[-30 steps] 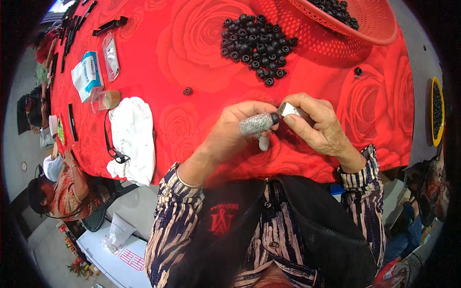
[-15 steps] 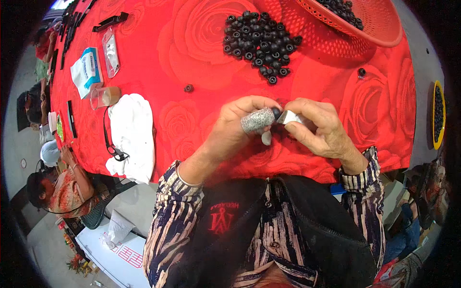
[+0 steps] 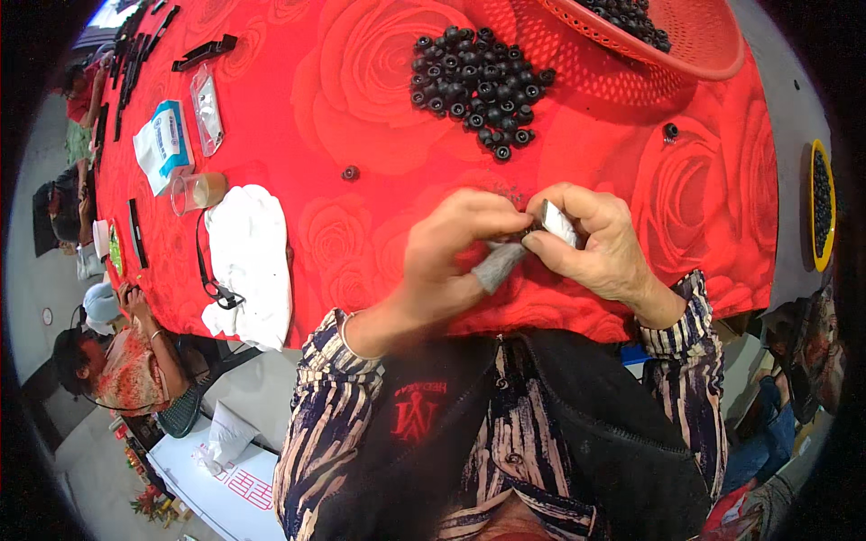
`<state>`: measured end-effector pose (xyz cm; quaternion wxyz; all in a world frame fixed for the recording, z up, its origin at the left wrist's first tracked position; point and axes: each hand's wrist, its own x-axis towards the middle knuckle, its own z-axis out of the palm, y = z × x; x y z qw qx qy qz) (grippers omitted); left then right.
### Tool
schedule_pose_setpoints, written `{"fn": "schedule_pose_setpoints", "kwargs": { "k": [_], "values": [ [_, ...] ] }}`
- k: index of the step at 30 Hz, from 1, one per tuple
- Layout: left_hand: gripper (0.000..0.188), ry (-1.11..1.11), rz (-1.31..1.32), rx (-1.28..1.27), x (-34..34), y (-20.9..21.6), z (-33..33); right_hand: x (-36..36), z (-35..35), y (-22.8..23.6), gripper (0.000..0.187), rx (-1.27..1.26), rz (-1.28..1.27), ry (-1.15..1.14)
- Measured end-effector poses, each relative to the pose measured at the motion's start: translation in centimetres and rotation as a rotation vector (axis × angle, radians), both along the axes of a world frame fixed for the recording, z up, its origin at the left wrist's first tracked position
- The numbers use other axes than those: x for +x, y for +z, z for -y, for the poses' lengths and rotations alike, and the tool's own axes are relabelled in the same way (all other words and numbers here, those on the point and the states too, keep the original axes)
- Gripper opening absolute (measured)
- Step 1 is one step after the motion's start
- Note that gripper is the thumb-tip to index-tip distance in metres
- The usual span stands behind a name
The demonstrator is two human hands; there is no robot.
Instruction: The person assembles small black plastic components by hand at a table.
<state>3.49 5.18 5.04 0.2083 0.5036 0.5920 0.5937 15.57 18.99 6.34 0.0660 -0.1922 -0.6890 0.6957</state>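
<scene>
My right hand (image 3: pixel 600 239) pinches a small blade wrapped in white (image 3: pixel 559 224), its dark edge turned up. Close against it is my left hand (image 3: pixel 451 248), blurred, fingers drawn together; what they hold is hidden between the two hands. A grey sleeve (image 3: pixel 498 268) covers one left digit. Dark crumbs lie on the red cloth just beyond the fingertips. Farther off is a pile of small round black parts (image 3: pixel 483 86), each with a hole. One loose black part (image 3: pixel 350 172) lies to the left, another (image 3: pixel 670 131) to the right.
A red plastic basket (image 3: pixel 713 63) of black parts stands far right. At left are a white cloth (image 3: pixel 248 279), glasses (image 3: pixel 221 293), a cup (image 3: pixel 203 191), a tissue pack (image 3: pixel 164 144) and black strips (image 3: pixel 135 63). A yellow tray (image 3: pixel 819 257) sits beyond the right edge. Other people sit at left.
The black part at my left fingertips is no longer visible. My left hand has turned, its sleeved digit now pointing down and toward me. The blade has tilted up in my right hand.
</scene>
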Motion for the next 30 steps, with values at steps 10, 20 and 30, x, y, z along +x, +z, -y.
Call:
{"fn": "schedule_pose_setpoints", "kwargs": {
  "k": [10, 20, 30],
  "values": [
    [0.018, -0.362, 1.179, -0.404, -1.5, -0.2, 0.4, 0.1, -1.0, -0.7, 0.036, 0.481, -0.470, 0.154],
    [0.019, -0.239, 1.270, -0.403, -0.2, 0.4, 0.5, -0.2, -0.6, -0.9, 0.038, 0.598, -0.532, 0.119],
    [0.021, -0.200, 1.293, -0.331, 0.5, 0.3, 0.3, 0.3, -0.4, -1.2, 0.037, 0.890, -0.632, 0.032]
  ]
}}
